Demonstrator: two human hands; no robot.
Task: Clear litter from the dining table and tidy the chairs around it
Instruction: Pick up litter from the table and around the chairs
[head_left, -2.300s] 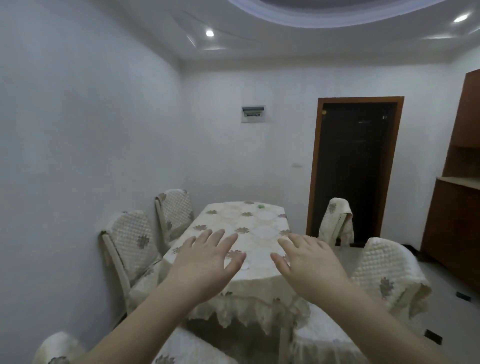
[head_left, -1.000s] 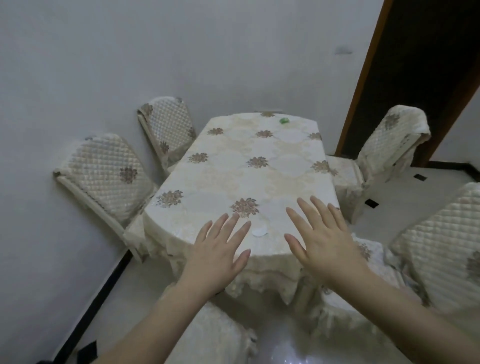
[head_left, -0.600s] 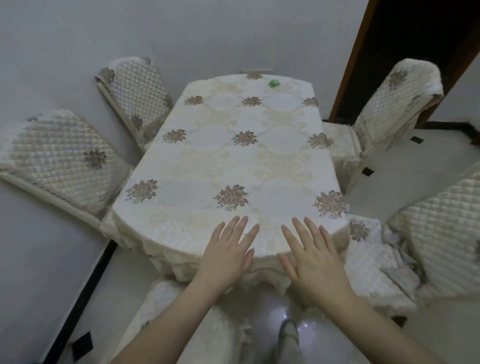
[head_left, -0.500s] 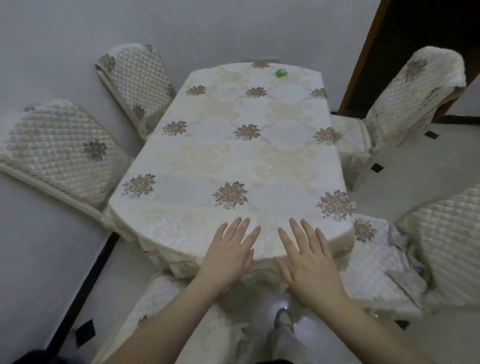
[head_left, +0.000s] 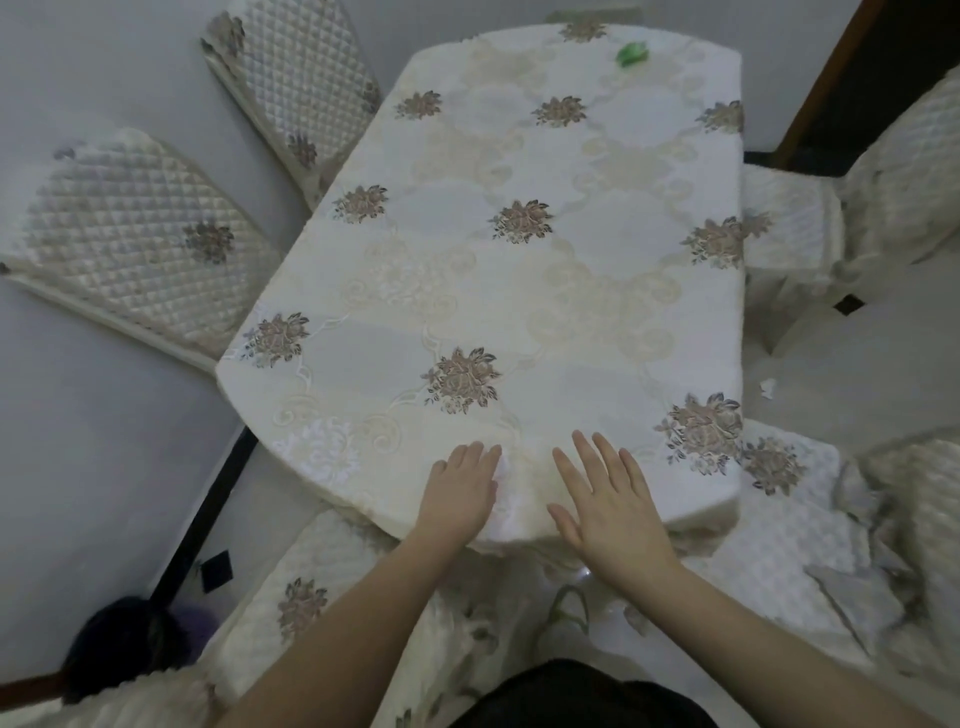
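Table (head_left: 519, 291) nearer (left hand (head_left: 460, 493) now curled)

Desk (head_left: 519, 291) draped in a cream flowered cloth (head_left: 597, 270), bearing a green scrap (head_left: 632, 53) near its far edge and a white scrap (head_left: 503, 464) at its near edge.

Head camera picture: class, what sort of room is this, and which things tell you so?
Most likely a home dining room: a long table under a floral cloth, quilted-cover chairs drawn around it, plain walls and a tiled floor.
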